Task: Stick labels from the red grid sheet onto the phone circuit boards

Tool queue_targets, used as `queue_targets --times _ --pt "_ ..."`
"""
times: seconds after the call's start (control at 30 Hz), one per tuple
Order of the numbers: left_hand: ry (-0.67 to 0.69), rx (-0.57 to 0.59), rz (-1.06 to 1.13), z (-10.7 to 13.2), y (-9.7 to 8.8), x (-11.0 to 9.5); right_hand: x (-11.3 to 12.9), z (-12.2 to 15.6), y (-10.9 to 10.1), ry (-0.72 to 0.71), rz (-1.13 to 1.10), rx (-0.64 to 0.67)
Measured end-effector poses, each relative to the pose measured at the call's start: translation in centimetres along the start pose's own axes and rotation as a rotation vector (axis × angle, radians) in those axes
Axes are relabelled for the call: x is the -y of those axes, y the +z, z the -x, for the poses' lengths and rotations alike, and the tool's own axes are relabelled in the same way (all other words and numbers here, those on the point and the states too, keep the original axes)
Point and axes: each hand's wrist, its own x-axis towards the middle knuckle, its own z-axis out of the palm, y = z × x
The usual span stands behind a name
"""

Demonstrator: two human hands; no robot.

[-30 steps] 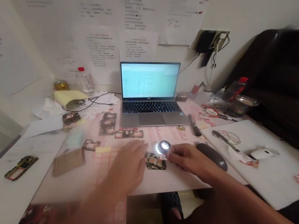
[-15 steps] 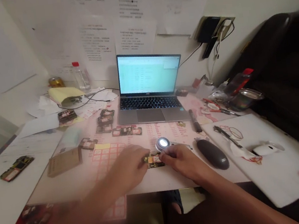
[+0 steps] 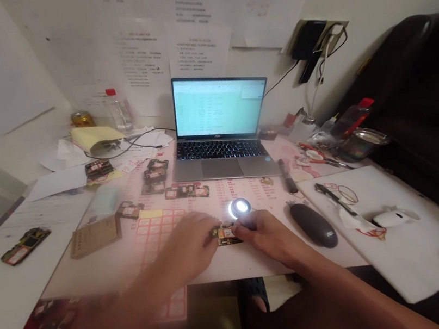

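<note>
Near the front edge of the counter [image 3: 227, 271], the left hand [image 3: 190, 243] and right hand [image 3: 266, 234] pinch opposite ends of a circuit board [image 3: 225, 234]; uneven grip could drop it. Just beyond, a stray finger could knock the lit magnifier [image 3: 241, 207].

You can read "AOC" below your laptop [image 3: 217, 111] screen.
The print on your wall sheets [image 3: 199, 52], mouse [image 3: 313, 224] and circuit board [image 3: 225, 233] is too blurred to read.
</note>
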Motion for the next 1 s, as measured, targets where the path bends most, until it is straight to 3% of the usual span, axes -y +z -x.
queue_targets --times 0.37,1.0 --pt "0.166 -0.078 0.013 0.6 0.6 0.9 -0.1 -0.3 0.6 -0.042 0.058 -0.041" --pt "0.159 -0.058 -0.039 0.7 0.3 0.7 0.4 -0.4 1.1 -0.037 0.156 -0.100"
